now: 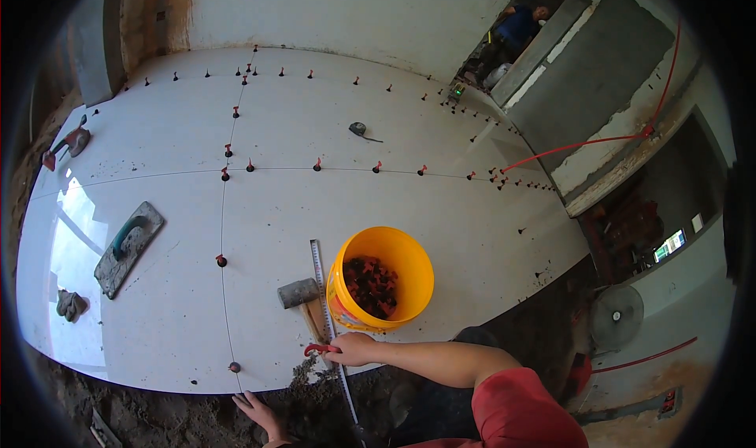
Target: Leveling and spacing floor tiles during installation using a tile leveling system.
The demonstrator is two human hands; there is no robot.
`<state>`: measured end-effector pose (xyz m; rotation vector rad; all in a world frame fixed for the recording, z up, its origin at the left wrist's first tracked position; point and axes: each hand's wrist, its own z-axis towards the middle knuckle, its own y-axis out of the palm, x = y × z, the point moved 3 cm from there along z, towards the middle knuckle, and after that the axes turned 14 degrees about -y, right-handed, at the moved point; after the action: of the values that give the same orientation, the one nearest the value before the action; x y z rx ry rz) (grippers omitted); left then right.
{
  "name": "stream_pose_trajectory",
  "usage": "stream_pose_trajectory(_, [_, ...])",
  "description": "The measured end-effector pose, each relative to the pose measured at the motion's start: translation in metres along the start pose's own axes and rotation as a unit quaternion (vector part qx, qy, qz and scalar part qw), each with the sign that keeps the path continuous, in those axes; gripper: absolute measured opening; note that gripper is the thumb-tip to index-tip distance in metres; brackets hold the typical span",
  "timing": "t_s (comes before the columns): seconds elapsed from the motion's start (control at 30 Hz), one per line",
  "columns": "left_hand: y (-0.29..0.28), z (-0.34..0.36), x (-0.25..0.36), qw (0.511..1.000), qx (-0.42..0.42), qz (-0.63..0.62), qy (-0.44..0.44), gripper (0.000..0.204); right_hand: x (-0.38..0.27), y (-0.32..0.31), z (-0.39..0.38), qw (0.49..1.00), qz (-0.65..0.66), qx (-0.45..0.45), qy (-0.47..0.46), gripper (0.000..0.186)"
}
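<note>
My right hand (354, 349) is closed around a small red wrench (319, 349), just in front of a yellow bucket (421, 247). Red and black tile levelers (370, 286) fill the bucket's bottom. My left hand (258, 415) has its fingers spread at the near edge of the large white tiles (165, 330). Just beyond its fingertips, a tile leveler (235, 367) stands in the joint. Beside the bucket lies a mallet (298, 292) with a dark head, its wooden handle toward my right hand. A long metal ruler (316, 259) runs between mallet and bucket.
Several levelers (317, 164) stand along the joints. A trowel float (130, 247), a grey rag (71, 305), a tape measure (358, 128) and a suction-cup tool (75, 142) lie on the tiles. Dark mortar (173, 409) borders the near edge. A person (516, 31) is in the far doorway; a fan (617, 316) stands right.
</note>
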<state>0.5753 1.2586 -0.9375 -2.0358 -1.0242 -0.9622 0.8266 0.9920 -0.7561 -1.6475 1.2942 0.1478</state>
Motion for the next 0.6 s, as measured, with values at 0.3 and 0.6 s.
stream_pose_trajectory(0.3, [0.002,-0.002,0.015,0.935,-0.085,-0.239,-0.246,0.081,-0.005,-0.002,-0.004,1.000,0.000,-0.011,0.017,0.048])
stream_pose_trajectory(0.6, [-0.008,0.006,0.002,0.928,-0.111,-0.239,-0.261,0.088,-0.014,0.002,0.003,1.000,0.001,-0.004,-0.002,0.045])
